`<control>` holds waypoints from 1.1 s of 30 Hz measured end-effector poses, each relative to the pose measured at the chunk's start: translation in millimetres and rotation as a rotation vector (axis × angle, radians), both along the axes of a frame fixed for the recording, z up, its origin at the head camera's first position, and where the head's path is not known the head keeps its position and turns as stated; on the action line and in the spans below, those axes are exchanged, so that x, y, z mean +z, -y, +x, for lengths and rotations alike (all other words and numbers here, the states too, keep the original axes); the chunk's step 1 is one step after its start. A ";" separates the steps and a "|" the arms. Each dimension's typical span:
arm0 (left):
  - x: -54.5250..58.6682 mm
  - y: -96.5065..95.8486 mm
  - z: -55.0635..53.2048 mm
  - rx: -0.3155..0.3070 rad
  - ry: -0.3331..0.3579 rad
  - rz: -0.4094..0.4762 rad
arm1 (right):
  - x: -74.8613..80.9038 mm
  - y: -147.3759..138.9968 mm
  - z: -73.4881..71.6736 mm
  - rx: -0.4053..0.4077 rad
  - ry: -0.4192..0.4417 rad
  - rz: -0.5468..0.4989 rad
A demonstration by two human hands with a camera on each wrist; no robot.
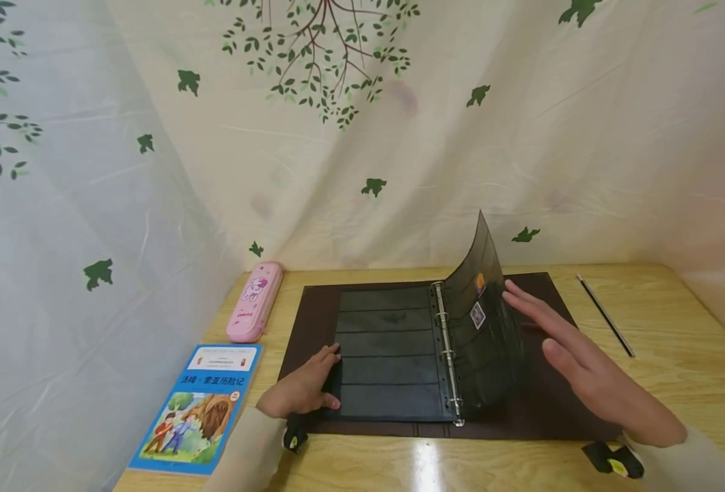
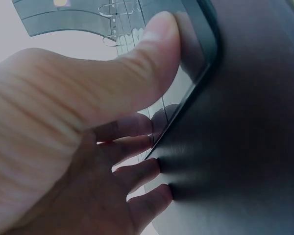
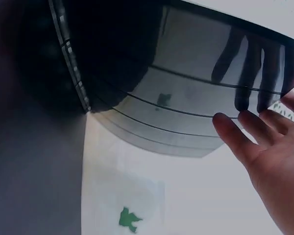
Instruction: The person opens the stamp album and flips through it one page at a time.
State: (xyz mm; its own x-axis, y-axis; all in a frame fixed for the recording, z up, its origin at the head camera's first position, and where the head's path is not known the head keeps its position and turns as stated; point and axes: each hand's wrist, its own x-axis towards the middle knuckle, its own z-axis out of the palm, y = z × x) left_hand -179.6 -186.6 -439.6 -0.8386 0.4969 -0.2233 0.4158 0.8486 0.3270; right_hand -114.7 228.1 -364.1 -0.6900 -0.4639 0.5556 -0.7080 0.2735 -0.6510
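Note:
A brown ring-binder album lies spread on the table. Black pocket pages lie flat on its left side, next to the metal rings. Another pocket page stands raised and curved right of the rings, with two small stamp-like pieces in its pockets. My left hand rests at the outer edge of the flat pages, thumb extended over their corner in the left wrist view. Loosely straight, the fingers of my right hand touch the raised page's right side; the right wrist view shows their reflection in its glossy surface.
On the left, a pink pencil case stands behind a blue picture-covered book. A dark pencil-like stick lies right of the album. Leaf-patterned cloth hangs along the table's back edge and sides.

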 end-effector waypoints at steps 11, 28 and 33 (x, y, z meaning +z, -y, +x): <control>0.3 0.7 0.5 -0.006 0.007 0.011 | -8.8 30.4 -9.7 0.047 0.112 0.046; -1.6 8.4 -3.1 -0.037 0.001 0.117 | -67.4 59.4 -21.9 -0.046 0.221 0.300; -1.2 12.4 -9.6 -0.001 -0.162 0.270 | -77.5 60.7 -28.0 -0.007 0.184 0.360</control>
